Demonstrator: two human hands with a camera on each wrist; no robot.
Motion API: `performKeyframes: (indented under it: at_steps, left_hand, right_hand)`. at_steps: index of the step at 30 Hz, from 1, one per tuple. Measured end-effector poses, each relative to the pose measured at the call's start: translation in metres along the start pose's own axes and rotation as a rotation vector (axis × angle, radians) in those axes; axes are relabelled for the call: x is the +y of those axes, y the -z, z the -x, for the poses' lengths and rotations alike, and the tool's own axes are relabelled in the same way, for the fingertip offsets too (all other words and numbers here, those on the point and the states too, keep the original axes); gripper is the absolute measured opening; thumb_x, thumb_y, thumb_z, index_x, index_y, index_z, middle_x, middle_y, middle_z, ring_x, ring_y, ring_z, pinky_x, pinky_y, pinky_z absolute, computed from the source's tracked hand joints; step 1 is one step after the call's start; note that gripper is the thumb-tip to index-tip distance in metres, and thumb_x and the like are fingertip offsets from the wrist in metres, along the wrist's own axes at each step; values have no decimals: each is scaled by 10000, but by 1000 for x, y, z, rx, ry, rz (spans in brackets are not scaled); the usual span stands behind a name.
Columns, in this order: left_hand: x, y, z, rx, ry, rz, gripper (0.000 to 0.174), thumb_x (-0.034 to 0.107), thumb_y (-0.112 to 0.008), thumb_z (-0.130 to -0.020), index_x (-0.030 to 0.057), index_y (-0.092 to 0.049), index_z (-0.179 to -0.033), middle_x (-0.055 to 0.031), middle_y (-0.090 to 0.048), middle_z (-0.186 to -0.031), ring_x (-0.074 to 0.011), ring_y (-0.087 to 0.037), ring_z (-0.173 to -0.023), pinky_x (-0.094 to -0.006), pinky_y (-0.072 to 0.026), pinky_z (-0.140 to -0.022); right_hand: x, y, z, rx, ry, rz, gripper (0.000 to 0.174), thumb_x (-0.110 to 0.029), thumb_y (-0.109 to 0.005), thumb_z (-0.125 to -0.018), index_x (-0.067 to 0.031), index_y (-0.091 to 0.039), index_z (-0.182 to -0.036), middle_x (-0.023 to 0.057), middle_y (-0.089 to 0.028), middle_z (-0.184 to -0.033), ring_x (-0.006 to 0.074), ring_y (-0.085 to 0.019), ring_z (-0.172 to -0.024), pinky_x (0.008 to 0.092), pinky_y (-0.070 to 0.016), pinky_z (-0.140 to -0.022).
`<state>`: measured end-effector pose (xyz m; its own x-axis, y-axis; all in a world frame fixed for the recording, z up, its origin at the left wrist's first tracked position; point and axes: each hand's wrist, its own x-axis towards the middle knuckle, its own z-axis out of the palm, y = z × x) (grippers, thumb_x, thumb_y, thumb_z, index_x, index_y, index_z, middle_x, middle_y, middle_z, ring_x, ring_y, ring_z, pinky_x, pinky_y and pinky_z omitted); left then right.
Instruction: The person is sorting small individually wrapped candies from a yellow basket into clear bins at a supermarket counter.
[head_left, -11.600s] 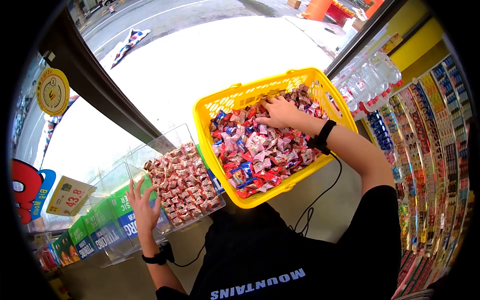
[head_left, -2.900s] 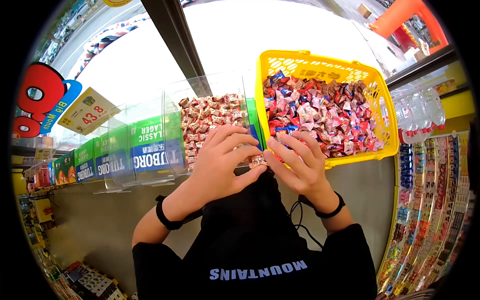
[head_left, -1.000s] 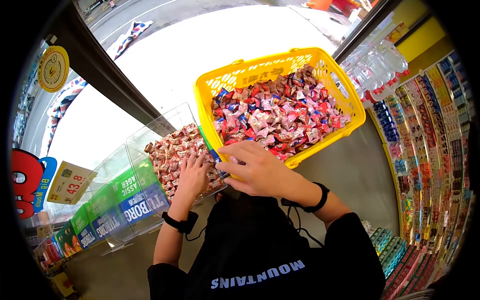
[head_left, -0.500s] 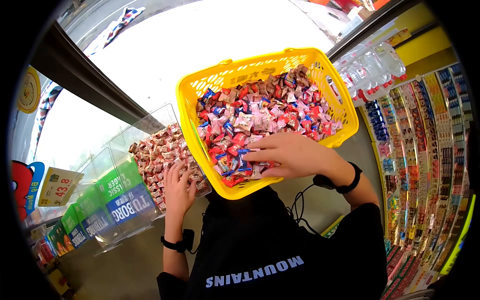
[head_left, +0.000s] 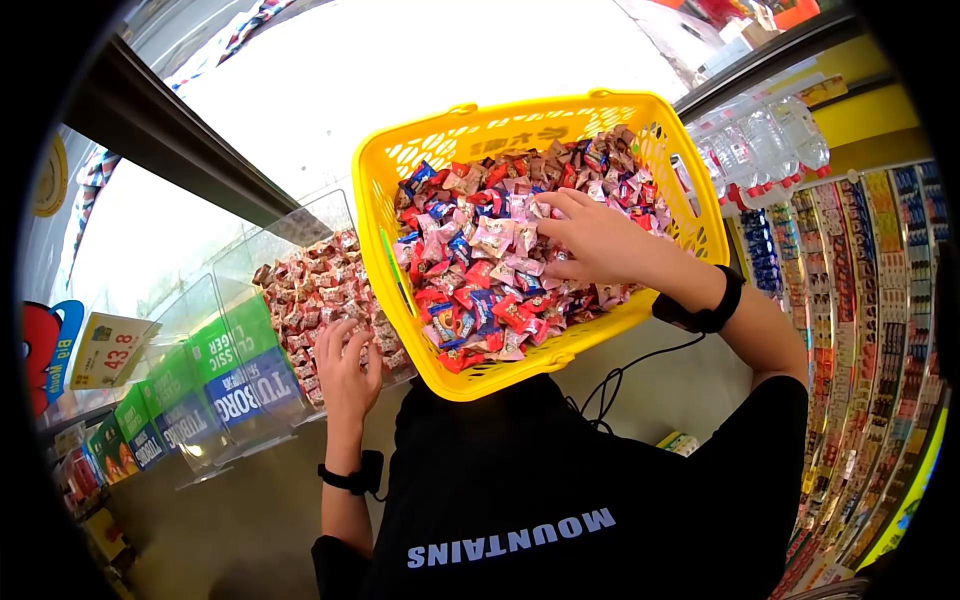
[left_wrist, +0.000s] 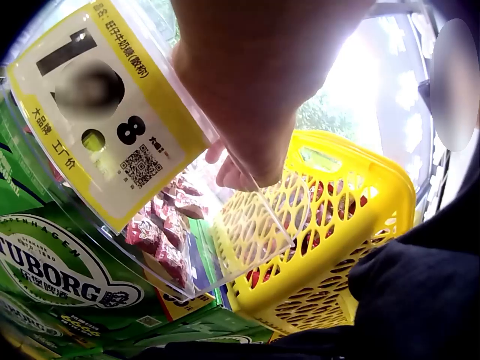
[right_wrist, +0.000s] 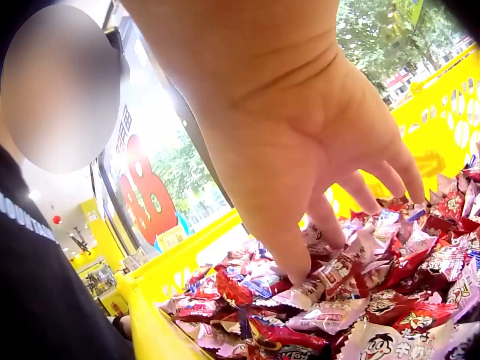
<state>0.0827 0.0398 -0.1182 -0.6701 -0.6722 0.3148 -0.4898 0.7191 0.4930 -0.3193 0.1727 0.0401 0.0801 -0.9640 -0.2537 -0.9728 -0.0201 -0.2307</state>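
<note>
The yellow basket point(head_left: 470, 388) is filled with small wrapped candies point(head_left: 490, 240) in pink, red and blue. My right hand point(head_left: 605, 243) is over the middle of these candies, its spread fingers touching the top ones; in the right wrist view the same hand point(right_wrist: 315, 150) has nothing gripped in it. To the left, a clear bin holds red-and-cream wrapped candies point(head_left: 315, 285). My left hand point(head_left: 345, 375) rests at the near side of that bin, fingers loosely bent over the candies. In the left wrist view the left hand point(left_wrist: 247, 142) is partly hidden at its fingertips.
Green and blue beer cartons point(head_left: 245, 370) stand left of the bin behind clear panels, with a price card point(head_left: 113, 350) beyond. Bottles point(head_left: 765, 150) lie behind the basket's right end, and packed shelves point(head_left: 860, 330) run down the right. A cable point(head_left: 610, 385) hangs below the basket.
My right hand has moved from the basket's near-left part up and right to the middle of the candies. Compared with a second ago, the left hand sits lower on its bin's near side.
</note>
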Motion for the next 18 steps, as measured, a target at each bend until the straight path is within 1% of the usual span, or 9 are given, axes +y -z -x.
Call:
performKeyframes:
  at_steps: [1,4,7,10,11,14,15,18]
  left_hand:
    - [0,0,0,2,-3,0,171,80,-759,-879,78,-727,-1047,-129,-668,-1280,-374,-601,-1291,-547,-430,-1160]
    - [0,0,1,2,3,11,161,76,-760,-877,75,-725,-1034,-128,-673,-1274,-373,-602,-1291,-547,-433,-1157]
    - [2,1,0,12,10,35,156,52,-754,-871,58,-729,-1024,-142,-679,-1261,-394,-609,-1279,-551,-431,-1157]
    - [3,3,0,15,9,60,152,39,-752,-868,47,-732,-1018,-149,-683,-1255,-403,-614,-1272,-546,-435,-1151]
    - [2,3,0,18,11,66,151,37,-753,-868,46,-732,-1017,-150,-684,-1255,-402,-615,-1271,-543,-438,-1148]
    - [1,4,0,5,15,87,134,64,-763,-870,70,-724,-998,-127,-680,-1259,-379,-610,-1272,-527,-455,-1135]
    - [1,4,1,2,18,99,131,53,-761,-870,61,-726,-996,-134,-683,-1257,-382,-614,-1268,-522,-461,-1125]
    - [0,3,0,-6,9,128,122,34,-758,-870,42,-730,-989,-146,-688,-1252,-389,-621,-1260,-507,-477,-1101]
  right_hand:
    - [5,-6,-3,27,36,18,466,-291,-844,-863,-71,-718,-1254,221,-518,-1539,418,-514,-1407,489,-464,-1169]
    - [-1,-8,-7,-8,33,42,350,-230,-823,-840,-71,-769,-1146,205,-557,-1508,410,-531,-1385,484,-477,-1149]
    - [0,-14,-14,24,72,136,228,-182,-798,-817,-82,-812,-1021,195,-592,-1485,390,-549,-1373,468,-489,-1129]
    - [4,-14,-22,21,68,68,164,-175,-793,-810,-107,-829,-955,188,-603,-1488,373,-562,-1361,465,-496,-1114]
    - [5,-12,-24,4,43,58,188,-170,-797,-804,-129,-840,-982,178,-602,-1499,371,-560,-1371,467,-488,-1129]
    - [-1,-3,-19,55,93,70,203,-162,-800,-795,-130,-842,-991,173,-590,-1521,377,-553,-1385,462,-482,-1142]
    - [-5,-2,-15,47,82,114,210,-154,-800,-789,-123,-836,-993,177,-580,-1531,383,-539,-1406,461,-477,-1152]
    - [-1,-17,-18,2,57,68,230,-147,-794,-785,-127,-837,-1010,178,-574,-1538,387,-534,-1411,472,-472,-1154]
